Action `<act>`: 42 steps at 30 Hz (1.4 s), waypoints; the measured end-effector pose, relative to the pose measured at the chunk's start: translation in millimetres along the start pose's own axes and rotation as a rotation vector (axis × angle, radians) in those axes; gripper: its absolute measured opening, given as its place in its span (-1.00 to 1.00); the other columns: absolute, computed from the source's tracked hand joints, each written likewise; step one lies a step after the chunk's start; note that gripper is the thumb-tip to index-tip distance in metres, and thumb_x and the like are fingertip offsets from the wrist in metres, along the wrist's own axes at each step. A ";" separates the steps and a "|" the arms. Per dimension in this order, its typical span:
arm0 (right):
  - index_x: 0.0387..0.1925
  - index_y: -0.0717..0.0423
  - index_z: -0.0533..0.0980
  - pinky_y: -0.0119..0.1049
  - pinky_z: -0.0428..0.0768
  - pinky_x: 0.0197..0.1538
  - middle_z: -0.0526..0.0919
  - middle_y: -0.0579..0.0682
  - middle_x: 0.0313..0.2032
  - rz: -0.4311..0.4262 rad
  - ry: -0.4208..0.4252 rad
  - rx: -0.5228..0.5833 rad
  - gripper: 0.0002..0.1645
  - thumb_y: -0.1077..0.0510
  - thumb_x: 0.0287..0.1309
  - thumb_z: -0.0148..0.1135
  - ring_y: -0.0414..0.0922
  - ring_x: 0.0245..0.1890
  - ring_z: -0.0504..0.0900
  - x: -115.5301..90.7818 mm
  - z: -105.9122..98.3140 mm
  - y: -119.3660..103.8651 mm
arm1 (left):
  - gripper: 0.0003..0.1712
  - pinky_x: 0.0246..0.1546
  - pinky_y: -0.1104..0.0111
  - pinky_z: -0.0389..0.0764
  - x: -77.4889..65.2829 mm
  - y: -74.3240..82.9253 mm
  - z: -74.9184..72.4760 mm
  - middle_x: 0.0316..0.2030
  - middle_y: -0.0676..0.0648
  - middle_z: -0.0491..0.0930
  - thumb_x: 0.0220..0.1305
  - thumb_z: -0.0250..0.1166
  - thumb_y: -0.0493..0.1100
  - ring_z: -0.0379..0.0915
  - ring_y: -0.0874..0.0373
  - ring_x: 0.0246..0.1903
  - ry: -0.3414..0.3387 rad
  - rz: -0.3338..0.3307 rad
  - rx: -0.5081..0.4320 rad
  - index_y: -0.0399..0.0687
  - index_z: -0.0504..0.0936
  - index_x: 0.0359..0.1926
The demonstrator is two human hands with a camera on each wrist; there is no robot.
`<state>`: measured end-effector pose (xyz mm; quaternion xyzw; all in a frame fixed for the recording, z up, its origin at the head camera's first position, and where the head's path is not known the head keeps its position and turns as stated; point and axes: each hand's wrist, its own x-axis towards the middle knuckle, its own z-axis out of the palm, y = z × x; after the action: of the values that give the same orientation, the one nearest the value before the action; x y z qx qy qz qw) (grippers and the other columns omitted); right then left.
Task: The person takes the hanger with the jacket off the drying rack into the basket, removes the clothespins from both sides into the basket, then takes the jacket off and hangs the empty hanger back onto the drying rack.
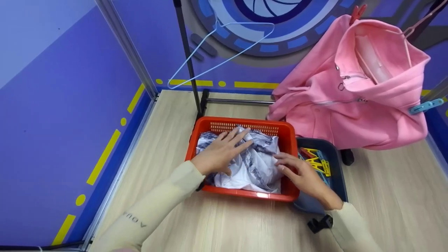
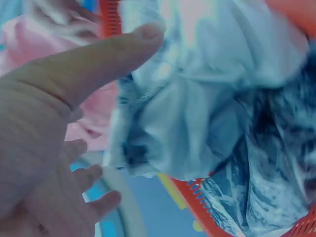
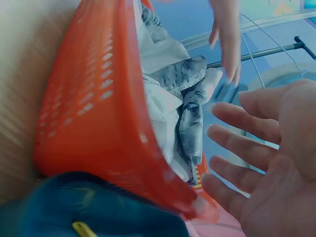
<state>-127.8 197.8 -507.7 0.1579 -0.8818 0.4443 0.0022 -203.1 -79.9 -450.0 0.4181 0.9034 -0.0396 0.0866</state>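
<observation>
A crumpled white-and-grey patterned garment point(image 1: 259, 164) fills the red plastic basket point(image 1: 245, 193). My left hand point(image 1: 224, 150) is spread over the cloth, its fingers apart and pointing toward the basket's far side. In the left wrist view the thumb point(image 2: 108, 59) overlaps the cloth, with nothing gripped. At the basket's right rim hovers my right hand point(image 1: 301, 173), fingers loosely bent toward the cloth. The right wrist view shows the right-hand fingers point(image 3: 242, 148) parted and holding nothing, beside the heaped garment point(image 3: 173, 98).
A dark bin point(image 1: 337, 168) with yellow, red and blue clothespins point(image 1: 316, 161) stands right of the basket. A pink jacket point(image 1: 357, 91) hangs behind it, clipped by a red clothespin point(image 1: 357, 14) and a blue one point(image 1: 426, 106). An unused light-blue hanger point(image 1: 224, 63) hangs at the rack pole point(image 1: 189, 59).
</observation>
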 end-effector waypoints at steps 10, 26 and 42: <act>0.05 0.08 0.59 0.31 0.09 0.39 0.32 0.02 0.40 0.001 0.092 -0.028 -0.51 -0.02 0.09 0.38 0.11 0.50 0.05 -36.6 14.9 11.7 | 0.24 0.48 -0.03 -0.01 24.1 -3.8 21.5 0.52 -0.06 -0.04 -0.08 0.54 0.01 -0.07 -0.09 0.49 -0.363 -0.021 -0.051 0.26 -0.06 0.52; 0.00 -0.05 0.61 -0.74 0.09 0.30 0.47 -0.01 0.30 0.070 0.292 0.048 -0.70 0.15 0.23 0.24 -0.22 0.43 0.24 -41.1 -4.6 9.1 | -0.32 0.45 -0.04 0.05 29.4 -1.7 -3.3 0.49 -0.06 0.11 0.32 0.13 -0.06 -0.05 -0.18 0.47 -0.324 -0.078 -0.226 0.21 0.23 0.44; -0.32 0.49 0.52 -0.42 0.45 0.04 0.65 0.07 -0.24 -0.149 1.255 0.250 -0.85 0.39 0.21 0.09 -0.08 -0.08 0.57 -45.4 -88.9 -28.8 | -0.50 0.27 0.16 0.44 2.6 -1.3 -6.9 0.20 -0.01 0.54 0.37 0.16 0.04 0.46 0.08 0.20 0.052 -0.014 -0.527 -0.01 0.49 0.26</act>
<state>-88.7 264.1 -437.9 -0.0724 -0.6410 0.5503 0.5301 -206.6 -77.7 -443.7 0.3759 0.8872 0.2072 0.1690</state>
